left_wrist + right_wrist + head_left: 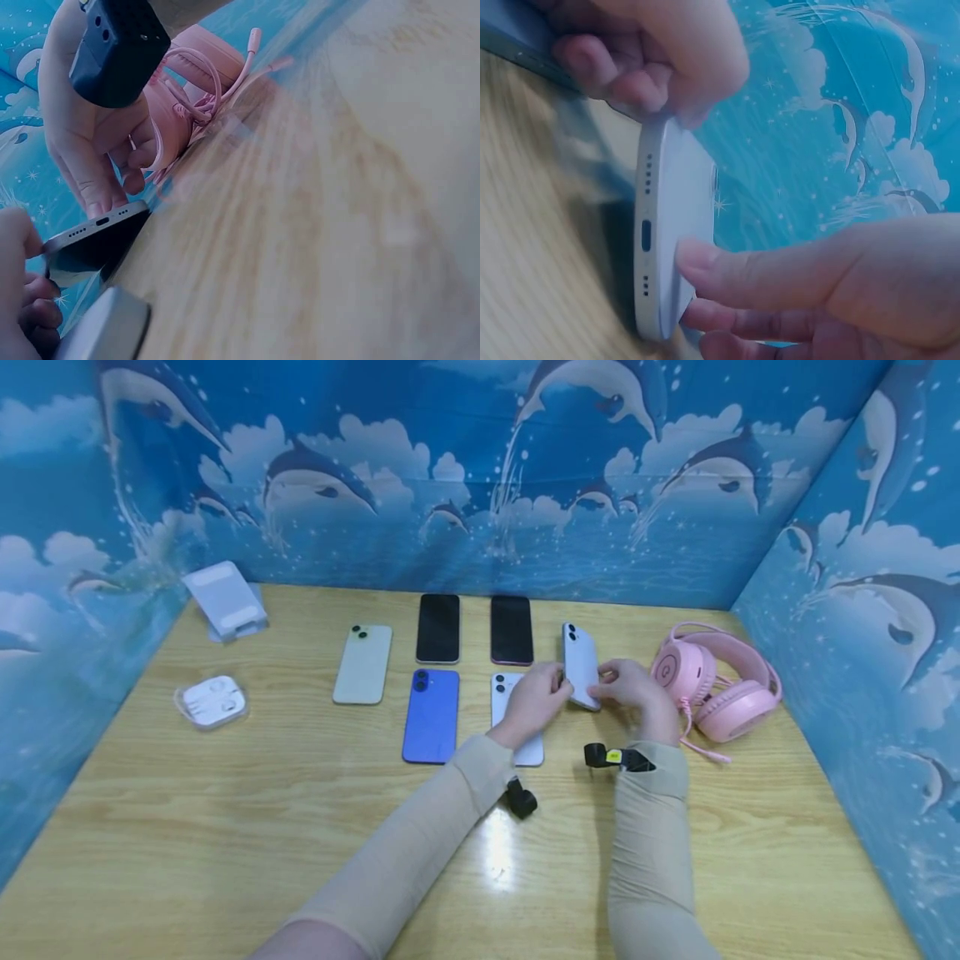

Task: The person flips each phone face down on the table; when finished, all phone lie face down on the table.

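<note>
Both hands hold a pale lavender smartphone (580, 664), its camera side up and its body tilted off the table. My left hand (534, 697) pinches the left edge near the bottom corner. On the opposite edge, my right hand (633, 689) grips with the thumb on the back and fingers at the side. The phone's bottom edge (646, 236), with charging port and speaker holes, faces the right wrist camera. Beneath the left hand and wrist lies a white phone (534, 753), partly hidden.
A blue phone (431, 718), a pale green phone (363, 664) and two dark-screened phones (438, 628) (512, 630) lie on the wooden table (262, 827). Pink headphones (738, 706) sit close by the right hand. Farther left are cased wired earphones (213, 702) and a white box (227, 597).
</note>
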Demonstrator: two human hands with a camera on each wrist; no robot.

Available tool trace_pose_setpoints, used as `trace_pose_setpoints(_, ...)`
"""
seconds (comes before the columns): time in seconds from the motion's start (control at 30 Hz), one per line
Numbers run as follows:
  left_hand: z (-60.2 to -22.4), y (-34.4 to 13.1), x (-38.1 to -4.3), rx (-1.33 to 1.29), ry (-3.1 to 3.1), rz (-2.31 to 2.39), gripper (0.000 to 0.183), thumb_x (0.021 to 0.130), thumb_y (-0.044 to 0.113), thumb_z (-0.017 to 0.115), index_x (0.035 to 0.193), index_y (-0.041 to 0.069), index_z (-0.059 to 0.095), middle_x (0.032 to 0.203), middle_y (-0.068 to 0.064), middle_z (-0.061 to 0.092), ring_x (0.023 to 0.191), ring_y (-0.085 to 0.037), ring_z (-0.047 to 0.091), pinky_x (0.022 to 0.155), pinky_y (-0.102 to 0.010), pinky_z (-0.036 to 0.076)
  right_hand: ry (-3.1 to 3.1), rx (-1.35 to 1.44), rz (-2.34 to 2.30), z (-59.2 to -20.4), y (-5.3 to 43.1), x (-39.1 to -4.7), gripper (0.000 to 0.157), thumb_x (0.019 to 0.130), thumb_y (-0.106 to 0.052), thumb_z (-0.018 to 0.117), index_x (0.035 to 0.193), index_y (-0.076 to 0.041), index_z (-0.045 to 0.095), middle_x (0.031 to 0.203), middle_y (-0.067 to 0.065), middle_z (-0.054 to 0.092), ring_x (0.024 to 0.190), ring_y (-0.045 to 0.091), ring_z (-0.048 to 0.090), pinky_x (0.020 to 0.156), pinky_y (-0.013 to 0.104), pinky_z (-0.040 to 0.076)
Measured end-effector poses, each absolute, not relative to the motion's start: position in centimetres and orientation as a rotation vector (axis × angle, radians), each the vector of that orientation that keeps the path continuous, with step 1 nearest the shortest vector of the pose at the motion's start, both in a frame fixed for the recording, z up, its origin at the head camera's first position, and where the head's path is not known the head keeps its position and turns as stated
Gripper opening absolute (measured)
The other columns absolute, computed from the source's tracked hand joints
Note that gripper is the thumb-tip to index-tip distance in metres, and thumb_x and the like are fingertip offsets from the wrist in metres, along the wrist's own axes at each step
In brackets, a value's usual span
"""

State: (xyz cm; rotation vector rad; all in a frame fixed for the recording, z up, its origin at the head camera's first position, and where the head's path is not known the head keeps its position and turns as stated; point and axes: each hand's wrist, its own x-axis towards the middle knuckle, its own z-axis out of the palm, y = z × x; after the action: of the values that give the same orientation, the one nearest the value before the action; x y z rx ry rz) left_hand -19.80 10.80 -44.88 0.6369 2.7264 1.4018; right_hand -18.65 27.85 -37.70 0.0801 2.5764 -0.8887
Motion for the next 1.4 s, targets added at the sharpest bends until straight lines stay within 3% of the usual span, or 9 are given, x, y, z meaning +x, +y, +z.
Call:
trace_pose_setpoints(0.23, -44.9, 10.9, -19.8, 0.728, 2.763, 1.185, 0.040, 0.095, 0.027, 0.050, 0.127, 0.005, 0.058, 0.099, 0.000, 0.056, 0.077, -0.011, 0.051, 0.067, -0.022, 0.043, 2.605, 0.096, -0.768, -37.3, 28.1, -18.5, 0.056, 0.092, -0.017, 0.063, 0.134, 0.013, 0.041, 0.122, 0.031, 0.052, 0.109, 0.039, 0.052, 0.092, 0.048, 0.042)
trace_pose_setpoints(0.5, -45.0, 10.9, -19.9, 0.744, 2.791, 1.154, 0.031, 0.092, 0.025, 0.053, 0.115, 0.006, 0.063, 0.085, 0.002, 0.051, 0.070, -0.011, 0.049, 0.060, -0.022, 0.041, 2.627, 0.073, -0.754, -37.4, 28.2, -18.6, 0.056, 0.090, -0.016, 0.065, 0.132, 0.014, 0.042, 0.115, 0.030, 0.055, 0.102, 0.036, 0.054, 0.088, 0.046, 0.044)
trace_pose_setpoints(0.73, -45.2, 10.9, -19.9, 0.764, 2.786, 1.177, 0.025, 0.090, 0.019, 0.056, 0.112, 0.009, 0.064, 0.093, 0.002, 0.056, 0.077, -0.010, 0.052, 0.070, -0.021, 0.044, 2.631, 0.096, -0.747, -37.6, 28.2, -18.7, 0.059, 0.088, -0.016, 0.067, 0.132, 0.012, 0.041, 0.115, 0.028, 0.055, 0.101, 0.035, 0.053, 0.088, 0.045, 0.043)
trace_pose_setpoints(0.87, -45.2, 10.8, -19.9, 0.809, 2.753, 1.213, 0.022, 0.089, 0.016, 0.056, 0.108, 0.012, 0.066, 0.084, 0.004, 0.053, 0.071, -0.009, 0.050, 0.065, -0.021, 0.042, 2.627, 0.119, -0.731, -37.6, 28.0, -18.6, 0.060, 0.087, -0.015, 0.067, 0.133, 0.011, 0.040, 0.115, 0.028, 0.055, 0.101, 0.036, 0.053, 0.089, 0.046, 0.043)
trace_pose_setpoints(1.03, -44.9, 10.2, -19.9, 0.720, 2.623, 1.461, 0.021, 0.088, 0.011, 0.054, 0.105, 0.011, 0.067, 0.076, 0.003, 0.052, 0.065, -0.010, 0.048, 0.059, -0.022, 0.040, 2.606, 0.141, -0.743, -37.9, 27.9, -18.7, 0.059, 0.087, -0.015, 0.067, 0.134, 0.010, 0.041, 0.116, 0.027, 0.054, 0.104, 0.036, 0.052, 0.091, 0.047, 0.042)
trace_pose_setpoints(1.4, -39.6, 3.9, -23.4, 0.393, 2.422, 1.861, 0.022, 0.094, 0.015, 0.053, 0.112, 0.009, 0.066, 0.090, -0.004, 0.060, 0.074, -0.018, 0.055, 0.063, -0.028, 0.046, 2.621, 0.130, -0.715, -37.7, 27.9, -18.6, 0.062, 0.087, -0.015, 0.067, 0.136, 0.010, 0.038, 0.117, 0.027, 0.053, 0.103, 0.035, 0.052, 0.091, 0.048, 0.041)
